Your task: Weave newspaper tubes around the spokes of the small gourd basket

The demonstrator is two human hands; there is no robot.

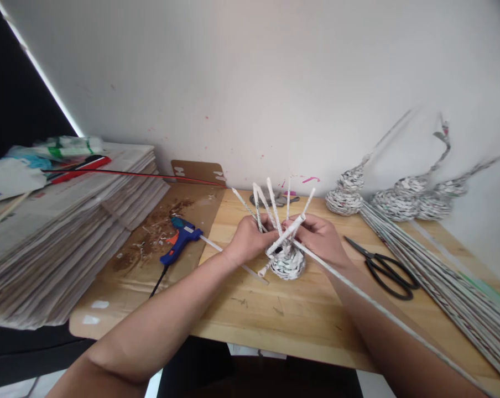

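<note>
One paper weave (289, 265) between left fingers (269, 239), right fingers (312, 224).

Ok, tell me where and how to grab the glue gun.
Take the glue gun by its blue handle, probably best from the near side: it lies flat, its handle slanting toward the person, while the nozzle points away.

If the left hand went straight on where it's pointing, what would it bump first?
Probably the upright paper sticks of the small woven piece; the left hand looks right up against them, though depth is unclear.
</note>
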